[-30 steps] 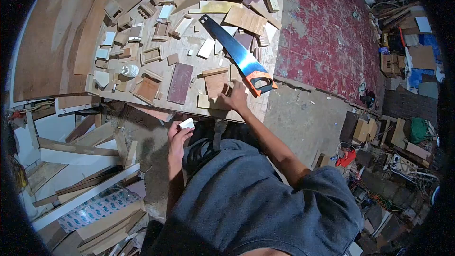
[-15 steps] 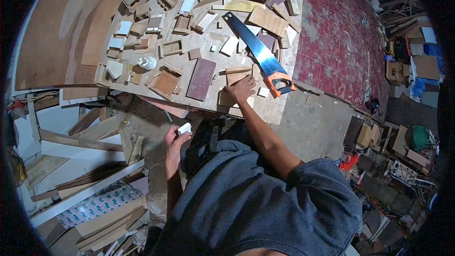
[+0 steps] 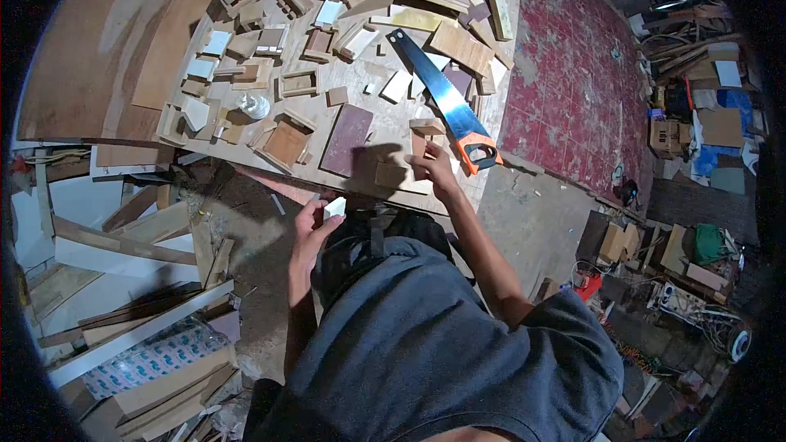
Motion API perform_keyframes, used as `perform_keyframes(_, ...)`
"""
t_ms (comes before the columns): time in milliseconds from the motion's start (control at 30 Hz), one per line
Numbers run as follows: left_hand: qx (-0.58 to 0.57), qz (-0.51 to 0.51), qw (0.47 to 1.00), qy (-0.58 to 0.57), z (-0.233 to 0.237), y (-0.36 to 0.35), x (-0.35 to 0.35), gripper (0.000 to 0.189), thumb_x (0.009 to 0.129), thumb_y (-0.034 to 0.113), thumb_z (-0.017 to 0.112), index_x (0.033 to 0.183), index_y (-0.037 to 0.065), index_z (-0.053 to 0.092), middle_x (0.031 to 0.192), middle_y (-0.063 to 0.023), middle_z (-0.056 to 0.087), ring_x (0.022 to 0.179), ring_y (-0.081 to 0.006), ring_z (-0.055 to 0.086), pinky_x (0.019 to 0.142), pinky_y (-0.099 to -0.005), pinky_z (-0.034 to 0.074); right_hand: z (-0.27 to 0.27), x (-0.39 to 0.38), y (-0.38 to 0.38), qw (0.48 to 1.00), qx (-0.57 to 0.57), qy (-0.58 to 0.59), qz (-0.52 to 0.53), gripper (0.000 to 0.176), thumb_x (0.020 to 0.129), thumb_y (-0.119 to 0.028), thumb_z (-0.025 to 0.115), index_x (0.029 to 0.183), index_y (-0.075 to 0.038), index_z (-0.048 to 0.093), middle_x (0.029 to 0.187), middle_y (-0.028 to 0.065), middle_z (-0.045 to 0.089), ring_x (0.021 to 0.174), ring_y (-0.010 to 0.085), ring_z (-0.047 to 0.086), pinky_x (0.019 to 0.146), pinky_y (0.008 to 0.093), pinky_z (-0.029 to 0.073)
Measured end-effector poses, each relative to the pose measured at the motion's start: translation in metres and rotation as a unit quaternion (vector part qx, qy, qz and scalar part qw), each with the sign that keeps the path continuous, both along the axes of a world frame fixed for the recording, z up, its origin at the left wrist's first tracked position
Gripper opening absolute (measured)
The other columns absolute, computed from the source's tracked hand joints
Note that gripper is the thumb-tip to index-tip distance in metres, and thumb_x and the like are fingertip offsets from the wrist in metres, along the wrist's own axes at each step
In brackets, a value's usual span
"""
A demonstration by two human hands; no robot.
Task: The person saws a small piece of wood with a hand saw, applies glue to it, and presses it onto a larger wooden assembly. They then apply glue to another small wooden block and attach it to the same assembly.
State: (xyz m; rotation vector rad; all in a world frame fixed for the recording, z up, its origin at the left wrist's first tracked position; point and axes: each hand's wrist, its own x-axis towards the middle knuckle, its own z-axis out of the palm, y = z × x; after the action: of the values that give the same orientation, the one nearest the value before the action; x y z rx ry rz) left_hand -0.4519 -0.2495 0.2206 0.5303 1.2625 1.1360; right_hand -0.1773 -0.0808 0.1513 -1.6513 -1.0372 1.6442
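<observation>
My left hand (image 3: 311, 227) is closed on a small white block (image 3: 335, 208), held off the table's front edge. Over the front of the wooden table (image 3: 237, 144), my right hand (image 3: 435, 169) has bent fingers close to a small wooden frame piece (image 3: 427, 127); whether it grips anything is too small to tell. A wooden block (image 3: 391, 175) lies just left of that hand. Further left is a dark reddish board (image 3: 347, 140). The handsaw (image 3: 443, 92) with its orange and black handle lies to the right of the frame piece.
Small wooden boxes (image 3: 297, 83) and offcuts crowd the table, beside a clear plastic-wrapped item (image 3: 253, 105). Scrap boards (image 3: 135, 244) are piled on the floor at left. A worn red surface (image 3: 569, 82) adjoins the table at right. Tools and cables lie at far right.
My right hand has moved slightly right and lower, its fingers lifted off the pieces. My left hand has risen a little with the white block. The view has shifted slightly.
</observation>
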Motion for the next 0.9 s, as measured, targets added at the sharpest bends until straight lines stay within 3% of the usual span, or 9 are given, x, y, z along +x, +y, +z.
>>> perform_keyframes(67,0.016,-0.007,1.0,-0.004,0.01,0.012,0.007,0.029,0.085,0.012,0.075,0.105,0.0,0.058,0.094,-0.0045,0.066,0.088,-0.0122,0.062,0.082,-0.027,0.049,0.08,-0.003,-0.009,0.993,-0.034,0.112,0.001,0.074,0.067,-0.015,0.084,0.127,0.008,0.048,0.106,0.0097,0.06,0.084,0.0174,0.059,0.069,0.028,0.048)
perform_keyframes(167,0.046,-0.037,0.998,-0.003,0.029,0.032,0.017,0.031,0.085,0.016,0.076,0.106,0.001,0.058,0.096,-0.0039,0.065,0.089,-0.01,0.061,0.081,-0.026,0.048,0.111,0.012,-0.017,0.977,-0.029,0.21,0.025,0.077,0.07,-0.017,0.082,0.133,0.008,0.044,0.118,0.0121,0.055,0.1,0.0174,0.055,0.08,0.0298,0.048)
perform_keyframes(200,0.067,-0.042,0.997,-0.012,0.038,0.039,0.022,0.031,0.085,0.017,0.076,0.105,0.002,0.058,0.095,-0.0035,0.065,0.088,-0.0091,0.06,0.081,-0.0253,0.047,0.127,0.012,-0.019,0.975,-0.019,0.221,0.032,0.077,0.075,-0.02,0.076,0.139,0.004,0.041,0.126,0.0115,0.054,0.113,0.0208,0.056,0.091,0.0375,0.049)
perform_keyframes(400,0.151,-0.071,0.985,-0.041,0.09,0.072,0.045,0.043,0.081,0.022,0.081,0.108,0.0,0.055,0.1,-0.0048,0.063,0.09,-0.01,0.059,0.083,-0.0241,0.047,0.212,0.011,-0.02,0.958,-0.005,0.28,0.057,0.09,0.067,-0.034,0.079,0.139,0.004,0.041,0.128,0.0136,0.054,0.118,0.0238,0.055,0.098,0.0416,0.049)
perform_keyframes(600,0.186,-0.063,0.98,-0.045,0.113,0.078,0.064,0.049,0.08,0.028,0.082,0.109,-0.001,0.056,0.102,-0.0057,0.062,0.093,-0.0106,0.059,0.084,-0.0249,0.048,0.23,0.028,-0.021,0.95,-0.01,0.299,0.086,0.097,0.062,-0.034,0.082,0.139,0.006,0.04,0.133,0.0161,0.053,0.119,0.0258,0.055,0.1,0.0427,0.048)
perform_keyframes(667,0.192,-0.063,0.978,-0.055,0.118,0.079,0.069,0.048,0.079,0.025,0.083,0.109,-0.001,0.056,0.104,-0.0065,0.062,0.096,-0.0113,0.059,0.084,-0.0251,0.048,0.236,0.031,-0.023,0.943,0.007,0.32,0.093,0.091,0.062,-0.028,0.083,0.136,0.006,0.042,0.121,0.0128,0.055,0.113,0.0223,0.054,0.096,0.0366,0.045)
perform_keyframes(733,0.198,-0.064,0.976,-0.064,0.125,0.082,0.073,0.048,0.078,0.023,0.083,0.109,-0.001,0.056,0.105,-0.0073,0.062,0.098,-0.0121,0.06,0.085,-0.0253,0.049,0.238,0.035,-0.023,0.942,0.005,0.319,0.103,0.092,0.061,-0.028,0.084,0.136,0.006,0.043,0.122,0.0127,0.055,0.113,0.0221,0.054,0.097,0.0356,0.045)
perform_keyframes(833,0.205,-0.046,0.976,-0.049,0.14,0.091,0.086,0.051,0.075,0.017,0.085,0.112,-0.002,0.055,0.109,-0.0089,0.061,0.102,-0.0152,0.06,0.087,-0.0275,0.052,0.243,0.041,-0.023,0.939,-0.005,0.322,0.121,0.094,0.059,-0.027,0.086,0.135,0.006,0.043,0.124,0.0124,0.054,0.114,0.0217,0.053,0.098,0.0337,0.044)
perform_keyframes(900,0.296,0.018,0.952,0.078,0.148,0.1,0.097,0.056,0.071,0.013,0.087,0.114,-0.002,0.054,0.111,-0.0097,0.06,0.105,-0.0182,0.06,0.089,-0.0303,0.055,0.244,0.044,-0.024,0.937,-0.014,0.327,0.127,0.094,0.057,-0.025,0.087,0.135,0.005,0.043,0.125,0.0122,0.053,0.115,0.0215,0.053,0.098,0.0328,0.043)
